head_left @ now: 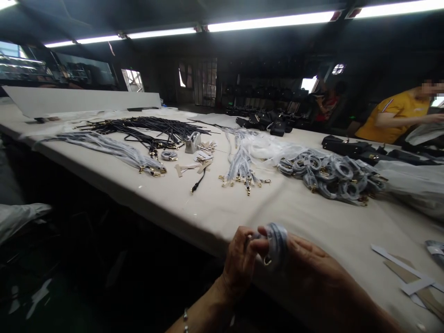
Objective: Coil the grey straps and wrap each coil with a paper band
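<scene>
both hands at the table edge, wrapping a coiled strap.
beyond them lie a heap of coiled straps and loose straps; left hand and right hand pinch closed on the grey coiled strap between them.

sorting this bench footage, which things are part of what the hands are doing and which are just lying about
In hand:
left hand
right hand
coiled grey strap
pile of coiled straps
loose grey straps

Lying about:
black cords
tape dispenser
black bags
paper strips

Pale grey-blue coiled strap, cream table, black cords, a yellow shirt.
</scene>
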Demonstrator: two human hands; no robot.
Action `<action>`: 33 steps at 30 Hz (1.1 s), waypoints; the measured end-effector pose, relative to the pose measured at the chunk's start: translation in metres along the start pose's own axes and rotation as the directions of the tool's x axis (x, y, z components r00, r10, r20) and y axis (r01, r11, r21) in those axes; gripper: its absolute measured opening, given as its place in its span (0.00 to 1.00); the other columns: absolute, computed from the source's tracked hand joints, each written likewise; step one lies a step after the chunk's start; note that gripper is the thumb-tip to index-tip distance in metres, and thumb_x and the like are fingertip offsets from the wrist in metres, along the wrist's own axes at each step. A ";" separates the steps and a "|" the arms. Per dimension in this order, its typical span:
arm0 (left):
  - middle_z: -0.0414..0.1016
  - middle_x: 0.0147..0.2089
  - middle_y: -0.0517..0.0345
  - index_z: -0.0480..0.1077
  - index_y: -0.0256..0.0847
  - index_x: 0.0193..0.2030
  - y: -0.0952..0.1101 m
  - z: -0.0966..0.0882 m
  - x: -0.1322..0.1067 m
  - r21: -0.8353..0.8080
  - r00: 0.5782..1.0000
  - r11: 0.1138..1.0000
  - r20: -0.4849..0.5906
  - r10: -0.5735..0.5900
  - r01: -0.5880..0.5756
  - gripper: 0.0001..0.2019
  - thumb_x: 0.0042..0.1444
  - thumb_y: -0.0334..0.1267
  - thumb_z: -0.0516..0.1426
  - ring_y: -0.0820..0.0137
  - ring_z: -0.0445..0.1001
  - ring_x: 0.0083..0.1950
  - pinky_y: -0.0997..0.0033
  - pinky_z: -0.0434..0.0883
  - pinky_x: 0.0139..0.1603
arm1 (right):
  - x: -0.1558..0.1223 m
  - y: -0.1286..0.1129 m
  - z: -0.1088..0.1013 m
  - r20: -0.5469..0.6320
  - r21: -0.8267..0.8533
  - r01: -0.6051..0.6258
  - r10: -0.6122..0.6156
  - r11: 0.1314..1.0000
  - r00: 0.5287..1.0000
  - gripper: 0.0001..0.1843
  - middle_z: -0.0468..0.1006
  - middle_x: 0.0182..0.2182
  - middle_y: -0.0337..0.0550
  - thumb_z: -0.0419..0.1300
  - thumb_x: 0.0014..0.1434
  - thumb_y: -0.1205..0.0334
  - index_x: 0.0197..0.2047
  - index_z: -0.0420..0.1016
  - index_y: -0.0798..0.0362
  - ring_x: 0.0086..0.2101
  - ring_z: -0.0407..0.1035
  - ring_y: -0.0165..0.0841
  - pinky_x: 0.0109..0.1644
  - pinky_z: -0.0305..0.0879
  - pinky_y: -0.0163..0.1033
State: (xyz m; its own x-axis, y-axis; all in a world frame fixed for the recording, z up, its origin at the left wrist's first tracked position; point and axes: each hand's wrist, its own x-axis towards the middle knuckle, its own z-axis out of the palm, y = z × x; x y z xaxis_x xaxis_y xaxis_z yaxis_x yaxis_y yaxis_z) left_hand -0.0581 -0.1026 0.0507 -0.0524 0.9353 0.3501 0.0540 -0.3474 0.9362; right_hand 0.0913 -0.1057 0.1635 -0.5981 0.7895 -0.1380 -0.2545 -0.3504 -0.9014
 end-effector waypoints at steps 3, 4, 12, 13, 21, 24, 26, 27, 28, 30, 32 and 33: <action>0.72 0.48 0.48 0.72 0.41 0.47 0.003 0.007 -0.003 0.145 0.968 0.958 0.005 0.249 -0.248 0.11 0.65 0.41 0.53 0.62 0.71 0.49 0.64 0.68 0.51 | 0.011 -0.015 -0.001 -0.051 -0.074 0.118 -0.122 0.990 0.991 0.21 0.81 0.49 0.52 0.62 0.61 0.49 0.55 0.77 0.48 0.48 0.76 0.45 0.58 0.66 0.56; 0.72 0.47 0.48 0.74 0.41 0.45 0.007 0.007 -0.001 0.150 0.969 0.958 -0.006 0.248 -0.244 0.11 0.66 0.41 0.53 0.63 0.70 0.48 0.64 0.68 0.51 | 0.016 -0.018 -0.003 -0.064 -0.124 0.174 -0.182 0.977 0.981 0.20 0.82 0.49 0.52 0.62 0.62 0.49 0.54 0.77 0.47 0.48 0.76 0.45 0.58 0.67 0.57; 0.70 0.27 0.61 0.75 0.35 0.46 0.046 -0.034 0.015 -0.267 0.884 0.868 0.339 -0.321 0.418 0.17 0.63 0.48 0.55 0.74 0.64 0.28 0.74 0.62 0.34 | 0.046 -0.013 -0.033 0.473 -0.799 0.563 -0.357 0.212 0.806 0.18 0.79 0.52 0.52 0.53 0.67 0.67 0.58 0.72 0.49 0.53 0.72 0.44 0.59 0.67 0.52; 0.72 0.30 0.61 0.75 0.36 0.44 0.049 -0.042 0.013 -0.212 0.879 0.887 0.350 -0.323 0.410 0.13 0.60 0.43 0.58 0.73 0.66 0.31 0.74 0.62 0.36 | 0.049 -0.011 -0.035 0.556 -0.804 0.593 -0.293 0.050 0.778 0.21 0.79 0.50 0.53 0.51 0.66 0.71 0.59 0.70 0.51 0.52 0.73 0.44 0.60 0.66 0.55; 0.77 0.42 0.59 0.71 0.46 0.54 0.061 -0.078 0.002 0.517 0.925 0.847 0.248 -0.288 0.125 0.22 0.50 0.30 0.61 0.66 0.73 0.40 0.70 0.65 0.42 | 0.054 0.023 -0.043 0.454 -0.844 0.434 0.011 -0.315 0.891 0.06 0.77 0.38 0.53 0.53 0.63 0.67 0.40 0.70 0.56 0.38 0.71 0.46 0.48 0.69 0.58; 0.75 0.40 0.61 0.74 0.44 0.43 0.056 -0.083 0.013 0.494 0.944 0.869 0.267 -0.192 0.037 0.11 0.52 0.30 0.61 0.68 0.72 0.40 0.72 0.65 0.43 | 0.043 0.024 -0.039 0.319 -0.908 0.334 0.100 -0.252 0.942 0.08 0.75 0.34 0.50 0.51 0.64 0.64 0.35 0.69 0.54 0.33 0.68 0.42 0.41 0.68 0.52; 0.73 0.37 0.61 0.76 0.43 0.36 0.049 -0.085 0.023 0.380 0.946 0.925 0.290 -0.146 0.026 0.04 0.53 0.33 0.64 0.69 0.71 0.40 0.73 0.65 0.43 | 0.034 0.019 -0.034 0.242 -0.962 0.254 0.121 -0.099 0.963 0.11 0.75 0.37 0.49 0.50 0.66 0.58 0.37 0.70 0.53 0.35 0.67 0.41 0.41 0.66 0.49; 0.72 0.37 0.60 0.76 0.42 0.34 0.046 -0.085 0.027 0.309 0.946 0.950 0.296 -0.133 0.037 0.03 0.53 0.35 0.64 0.69 0.71 0.41 0.73 0.65 0.44 | 0.031 0.017 -0.031 0.217 -0.976 0.215 0.138 0.032 0.966 0.13 0.75 0.37 0.48 0.50 0.67 0.55 0.38 0.70 0.52 0.35 0.68 0.40 0.41 0.66 0.47; 0.72 0.39 0.59 0.77 0.41 0.34 0.041 -0.085 0.031 0.229 0.945 0.972 0.302 -0.128 0.059 0.04 0.53 0.37 0.65 0.69 0.71 0.42 0.73 0.65 0.46 | 0.027 0.014 -0.027 0.207 -0.966 0.174 0.165 0.194 0.964 0.16 0.76 0.36 0.47 0.48 0.68 0.51 0.38 0.71 0.52 0.35 0.68 0.39 0.41 0.65 0.44; 0.72 0.41 0.57 0.78 0.40 0.34 0.032 -0.082 0.033 0.069 0.934 0.989 0.326 -0.148 0.133 0.07 0.55 0.41 0.64 0.68 0.71 0.44 0.73 0.65 0.47 | 0.024 0.010 -0.021 0.203 -0.842 0.048 0.234 0.538 0.951 0.22 0.75 0.31 0.43 0.47 0.69 0.45 0.37 0.72 0.53 0.32 0.68 0.36 0.39 0.65 0.40; 0.71 0.36 0.58 0.76 0.37 0.33 0.020 -0.072 0.031 -0.085 0.900 0.955 0.368 -0.234 0.283 0.14 0.58 0.47 0.62 0.72 0.70 0.37 0.74 0.65 0.39 | 0.024 0.009 -0.015 0.206 -0.589 -0.104 0.272 0.802 0.940 0.25 0.73 0.24 0.41 0.48 0.68 0.43 0.37 0.74 0.55 0.29 0.68 0.34 0.38 0.65 0.39; 0.69 0.31 0.59 0.74 0.35 0.31 0.015 -0.065 0.027 -0.157 0.876 0.915 0.387 -0.290 0.372 0.17 0.58 0.50 0.61 0.74 0.67 0.31 0.76 0.63 0.32 | 0.025 0.008 -0.013 0.195 -0.436 -0.163 0.269 0.885 0.943 0.26 0.72 0.22 0.40 0.49 0.67 0.43 0.38 0.76 0.57 0.28 0.69 0.34 0.39 0.66 0.40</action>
State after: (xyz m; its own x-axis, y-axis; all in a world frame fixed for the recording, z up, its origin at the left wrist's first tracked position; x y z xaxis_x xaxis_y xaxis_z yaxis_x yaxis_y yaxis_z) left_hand -0.1240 -0.0867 0.0764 0.3240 0.9458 0.0228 -0.1263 0.0194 0.9918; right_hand 0.0840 -0.0819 0.1479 -0.7805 0.5523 -0.2930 0.2036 -0.2186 -0.9543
